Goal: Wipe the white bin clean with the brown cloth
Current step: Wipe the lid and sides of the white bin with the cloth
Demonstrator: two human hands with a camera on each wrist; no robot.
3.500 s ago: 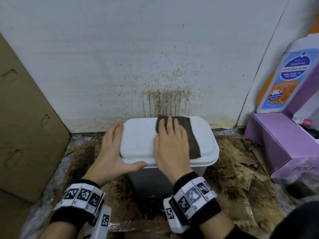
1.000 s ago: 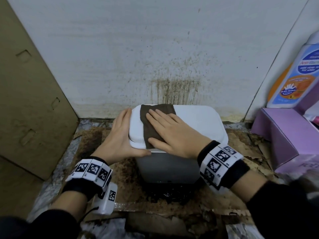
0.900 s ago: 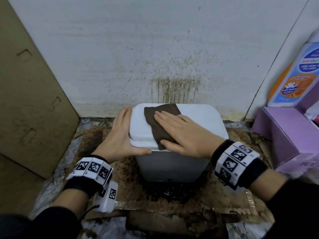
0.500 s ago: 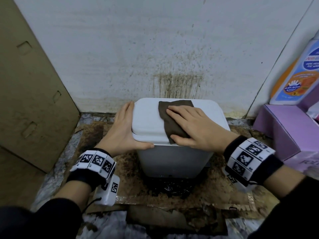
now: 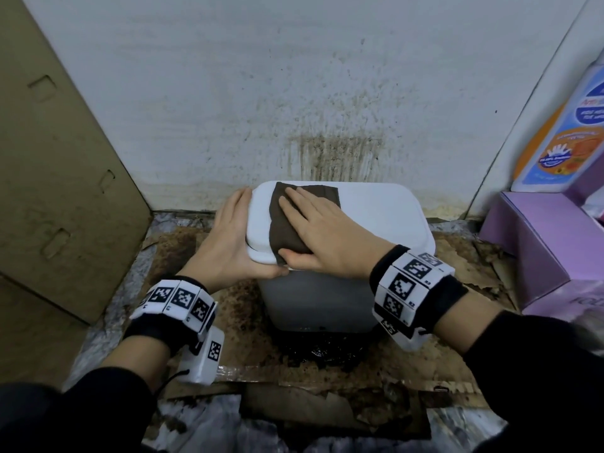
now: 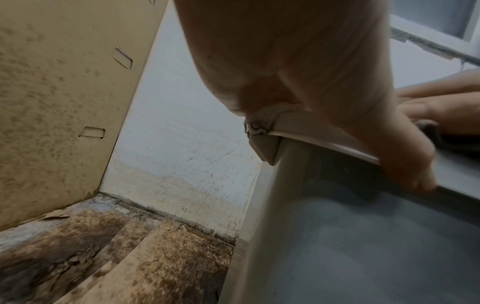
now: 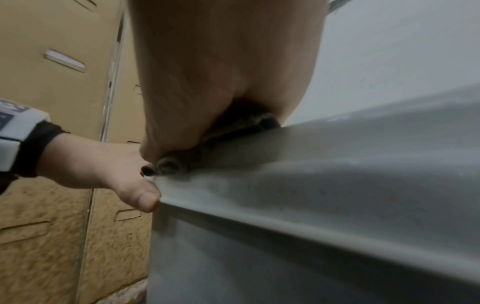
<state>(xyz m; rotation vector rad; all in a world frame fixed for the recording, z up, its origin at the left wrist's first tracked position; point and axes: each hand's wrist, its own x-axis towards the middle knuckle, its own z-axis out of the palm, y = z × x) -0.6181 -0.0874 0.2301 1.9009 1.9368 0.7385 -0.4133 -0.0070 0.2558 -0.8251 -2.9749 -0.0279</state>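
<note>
The white bin (image 5: pixel 376 217) stands against the stained wall with its lid down. The brown cloth (image 5: pixel 284 227) lies folded on the left part of the lid. My right hand (image 5: pixel 313 223) lies flat on the cloth with straight fingers, pressing it down; the cloth's rolled edge (image 7: pixel 168 166) shows under the palm in the right wrist view. My left hand (image 5: pixel 235 243) holds the bin's left side, fingers straight along the lid's edge and thumb (image 7: pixel 145 197) against the front rim. In the left wrist view the thumb (image 6: pixel 405 156) lies across the lid's rim (image 6: pixel 324 148).
A brown cardboard panel (image 5: pixel 55 178) leans at the left. Purple boxes (image 5: pixel 542 243) and a soap bottle (image 5: pixel 562 142) stand at the right. Stained, torn cardboard (image 5: pixel 327 371) covers the floor around the bin. The wall (image 5: pixel 333 152) behind carries brown streaks.
My right hand has slid the cloth back from the lid's middle to its left part. The left hand has stayed on the bin's left side.
</note>
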